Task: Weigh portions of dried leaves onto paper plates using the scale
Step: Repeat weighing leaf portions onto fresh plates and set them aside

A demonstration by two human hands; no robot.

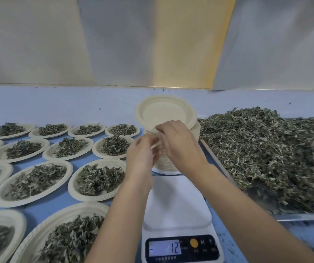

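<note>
1. Head view, the hands: the right hand (179,141) pinches the near rim of the top plate (161,112), a round, cream, pulpy paper plate with a ribbed rim, tilted up so its shallow well faces the camera; the left hand (142,154) is just beside it, fingers curled on the edge of the stack of paper plates (166,163) beneath; the stack's side shows as many thin stacked rims.
2. Head view, the scale (177,202): a smooth white plastic body with a bare rectangular platform, standing on the table directly in front of the stack; its lit display (164,248) reads minus 12; an orange round button sits to the right of the display.
3. Head view, the dried leaves (266,152): a loose, crumpled, grey-green heap with pale stems, piled on a flat metal tray (304,217) to the right of the stack and scale.
4. Head view, the left side: filled plates (71,185) of the same cream paper lie in rows on the blue table (38,212), each carrying a small mound of leaves; several rims touch or nearly touch.
5. Head view, behind: a wall (114,44) of dull, silvery and yellowish panels.
</note>
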